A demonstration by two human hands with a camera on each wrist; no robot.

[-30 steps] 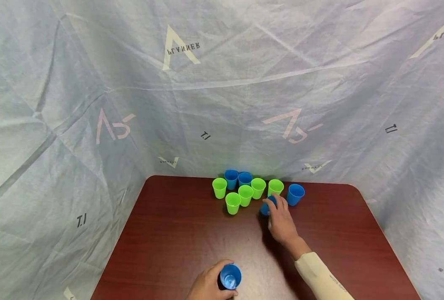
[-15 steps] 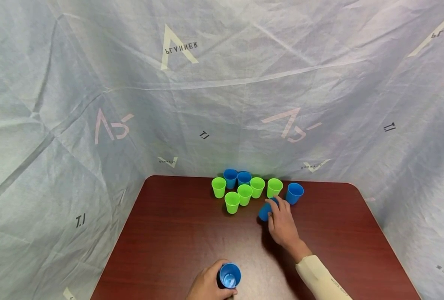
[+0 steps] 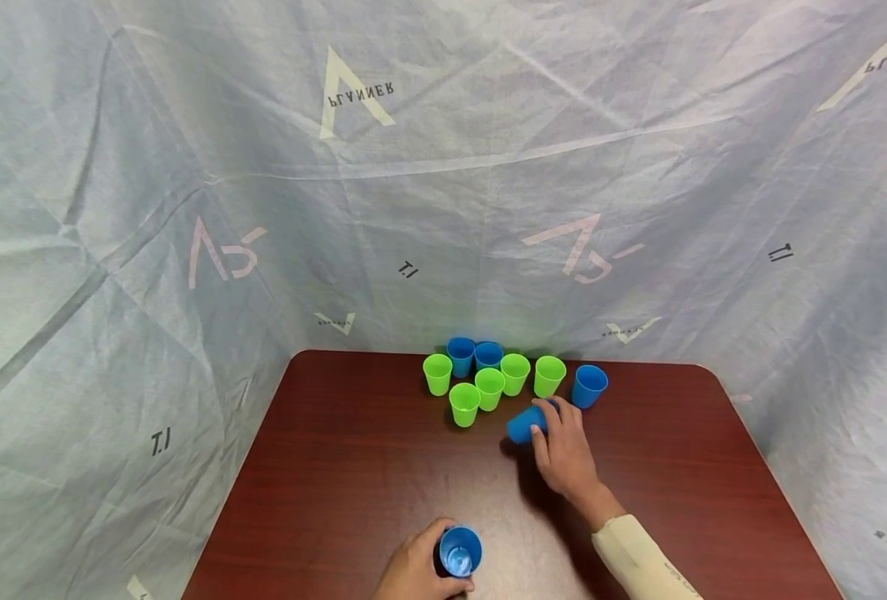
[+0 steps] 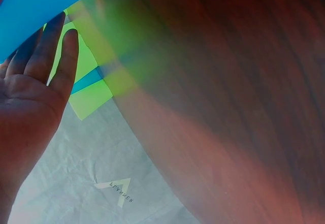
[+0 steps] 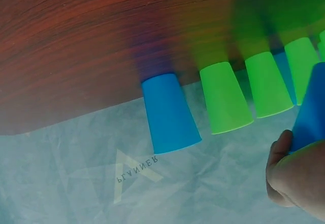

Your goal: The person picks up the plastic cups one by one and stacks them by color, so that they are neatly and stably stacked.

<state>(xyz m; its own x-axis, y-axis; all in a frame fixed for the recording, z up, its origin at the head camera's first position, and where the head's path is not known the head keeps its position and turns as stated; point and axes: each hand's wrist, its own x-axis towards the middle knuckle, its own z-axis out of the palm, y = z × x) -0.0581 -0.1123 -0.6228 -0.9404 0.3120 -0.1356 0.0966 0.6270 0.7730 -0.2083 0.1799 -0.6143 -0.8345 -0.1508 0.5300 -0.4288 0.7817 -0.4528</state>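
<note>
Left hand [image 3: 416,568] grips near blue cup [image 3: 460,553]; right hand [image 3: 567,458] holds tilted blue cup [image 3: 524,426]. Both appear light, smooth; best held mid-height.

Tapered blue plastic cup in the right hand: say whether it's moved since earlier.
Yes: the held cup has tipped further, its base swinging left toward the frontmost tapered green plastic cup.

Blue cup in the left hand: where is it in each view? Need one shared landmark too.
Head: blue cup at the bottom, near centre, in the left hand.
Left wrist: top-left corner, cut off by the frame.
Right wrist: not in it; the right-edge one is the right-hand cup.
Landmark: green cups, mid-picture in head, upper left in left wrist, right half in right wrist.
</note>
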